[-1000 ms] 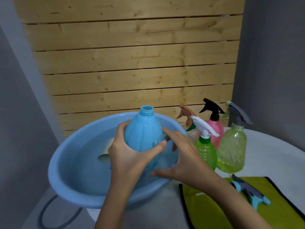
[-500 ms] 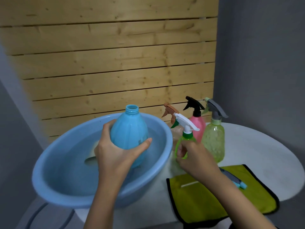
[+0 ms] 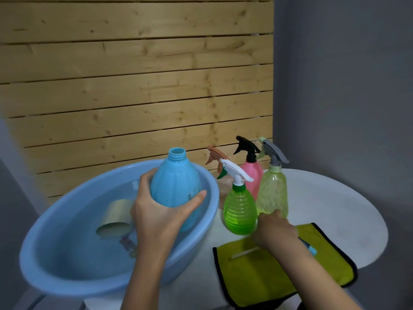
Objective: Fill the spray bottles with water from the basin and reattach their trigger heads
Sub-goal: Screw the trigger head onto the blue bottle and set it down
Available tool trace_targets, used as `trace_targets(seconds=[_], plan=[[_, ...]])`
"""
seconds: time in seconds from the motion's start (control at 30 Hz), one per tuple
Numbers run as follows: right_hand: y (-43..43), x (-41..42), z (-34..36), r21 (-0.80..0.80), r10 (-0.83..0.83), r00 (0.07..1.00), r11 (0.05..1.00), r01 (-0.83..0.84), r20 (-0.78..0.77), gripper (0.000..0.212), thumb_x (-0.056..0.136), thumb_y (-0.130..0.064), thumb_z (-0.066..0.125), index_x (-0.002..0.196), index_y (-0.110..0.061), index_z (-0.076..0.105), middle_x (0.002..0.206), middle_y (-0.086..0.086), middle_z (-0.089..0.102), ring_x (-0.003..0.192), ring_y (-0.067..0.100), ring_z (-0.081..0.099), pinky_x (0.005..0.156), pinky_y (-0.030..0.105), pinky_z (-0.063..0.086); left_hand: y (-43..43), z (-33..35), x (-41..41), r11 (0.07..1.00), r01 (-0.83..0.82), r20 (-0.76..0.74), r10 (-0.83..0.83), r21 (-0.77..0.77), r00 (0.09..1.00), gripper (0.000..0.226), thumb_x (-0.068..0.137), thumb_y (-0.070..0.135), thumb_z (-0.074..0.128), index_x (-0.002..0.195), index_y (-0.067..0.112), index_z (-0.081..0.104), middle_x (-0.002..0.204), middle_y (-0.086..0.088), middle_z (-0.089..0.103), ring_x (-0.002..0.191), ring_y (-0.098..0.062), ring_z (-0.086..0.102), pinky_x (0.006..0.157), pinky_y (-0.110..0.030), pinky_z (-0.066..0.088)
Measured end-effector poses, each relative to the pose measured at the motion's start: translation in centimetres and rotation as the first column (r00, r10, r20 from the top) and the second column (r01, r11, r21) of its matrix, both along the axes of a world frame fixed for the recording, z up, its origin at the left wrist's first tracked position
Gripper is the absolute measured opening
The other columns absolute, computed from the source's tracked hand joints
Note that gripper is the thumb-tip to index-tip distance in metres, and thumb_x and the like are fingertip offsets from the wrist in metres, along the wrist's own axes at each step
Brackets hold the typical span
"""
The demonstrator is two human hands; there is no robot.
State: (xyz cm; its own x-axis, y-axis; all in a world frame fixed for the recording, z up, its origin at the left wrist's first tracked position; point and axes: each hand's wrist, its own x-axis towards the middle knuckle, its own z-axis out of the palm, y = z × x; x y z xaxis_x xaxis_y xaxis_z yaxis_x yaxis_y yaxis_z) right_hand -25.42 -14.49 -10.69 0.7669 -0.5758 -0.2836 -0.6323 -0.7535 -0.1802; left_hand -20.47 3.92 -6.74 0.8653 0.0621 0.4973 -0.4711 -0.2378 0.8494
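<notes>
Left hand: fingers and thumb wrapped round the belly of a pale blue ribbed plastic bottle, upright, neck open, no trigger head, its base inside the round blue plastic basin. The basin sits at 9 o'clock on the white round counter; it holds water and a beige cup on its side.

Right hand: back up, fingers bent down over the yellow-green black-edged cloth at 5 o'clock, covering a grey and blue trigger head. Grip cannot be told.

At 12 o'clock, four capped bottles: green, yellow-green, pink, clear.
</notes>
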Motion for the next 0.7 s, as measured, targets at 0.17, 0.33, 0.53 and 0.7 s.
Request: trace_targets(seconds=[0.17,0.33,0.53,0.7], plan=[[-1.9,-0.3,-0.5,0.058,-0.103,0.994,0.993,0.104,-0.032,0.044,0.094,-0.024,0.043,0.137,-0.015,0.041,0.139,0.011,0.036,0.126,0.025,0.046,0.099,0.032,0.040,-0.2,-0.1,0.1,1.000,0.001,0.002,-0.001,0.003,1.000,0.078,0.044,0.036,0.093,0.105,0.040,0.045,0.095,0.024,0.053,0.091,-0.012,0.054,0.080,-0.034,0.049],[-2.9,-0.4,-0.8,0.066,-0.109,0.991,0.991,0.114,-0.073,0.031,0.095,-0.033,0.040,0.120,-0.019,0.053,0.128,0.002,0.052,0.116,0.022,0.055,0.085,0.029,0.043,-0.3,-0.2,0.1,1.000,0.005,-0.003,-0.005,-0.011,1.000,0.079,0.044,0.033,0.094,0.106,0.038,0.046,0.095,0.022,0.053,0.089,-0.011,0.054,0.078,-0.029,0.044],[-2.8,-0.1,-0.8,0.067,-0.173,0.985,0.983,0.172,0.015,0.038,0.095,-0.032,0.049,0.130,-0.016,0.049,0.131,0.004,0.048,0.123,0.023,0.047,0.091,0.029,0.042,-0.2,-0.2,0.1,1.000,0.004,-0.002,-0.004,-0.012,1.000,0.079,0.043,0.033,0.094,0.106,0.037,0.046,0.096,0.019,0.054,0.092,-0.014,0.054,0.079,-0.032,0.048],[-2.4,0.0,-0.4,0.015,-0.204,0.970,0.979,0.204,0.131,0.032,0.095,-0.019,0.049,0.127,-0.013,0.050,0.130,0.007,0.049,0.123,0.025,0.047,0.092,0.031,0.043,0.0,-0.5,0.2,1.000,0.003,-0.014,-0.004,-0.014,1.000,0.079,0.044,0.033,0.094,0.108,0.036,0.047,0.098,0.016,0.055,0.093,-0.014,0.055,0.079,-0.032,0.047]])
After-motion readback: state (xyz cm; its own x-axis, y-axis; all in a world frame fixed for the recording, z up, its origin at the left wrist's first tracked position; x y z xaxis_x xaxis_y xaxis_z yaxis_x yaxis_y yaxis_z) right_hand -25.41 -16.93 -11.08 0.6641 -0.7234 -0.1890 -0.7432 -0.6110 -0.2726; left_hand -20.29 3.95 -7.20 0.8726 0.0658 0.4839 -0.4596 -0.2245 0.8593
